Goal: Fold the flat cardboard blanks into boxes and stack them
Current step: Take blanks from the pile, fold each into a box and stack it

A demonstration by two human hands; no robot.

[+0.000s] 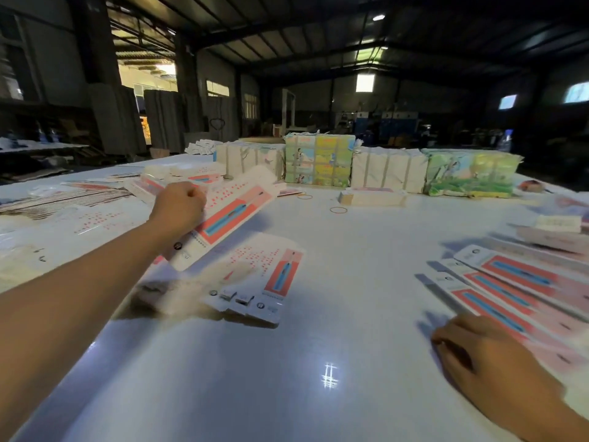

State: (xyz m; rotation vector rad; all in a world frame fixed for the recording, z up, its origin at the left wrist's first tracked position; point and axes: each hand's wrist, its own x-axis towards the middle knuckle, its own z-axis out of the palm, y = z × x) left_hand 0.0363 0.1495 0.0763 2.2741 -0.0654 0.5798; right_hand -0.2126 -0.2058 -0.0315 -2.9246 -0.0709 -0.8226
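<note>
Flat cardboard blank (pixel 232 212), pink-and-blue print: tilting above the white table (pixel 318 346), left of centre. Second blank (pixel 258 279) lying flat just below it; folded boxes (pixel 510 282) lining up at right; bundled stacks (pixel 318 161) and rubber band (pixel 338 209) sitting beyond. Left hand (pixel 178 208) gripping the raised blank. Right hand (pixel 484 352) resting loosely curled, holding nothing, beside the boxes.

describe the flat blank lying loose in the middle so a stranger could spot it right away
On the big white table, look just below the left hand, which grips a raised blank. The loose blank lies flat by itself near the centre, apart from the row of folded boxes by the right hand.
</note>
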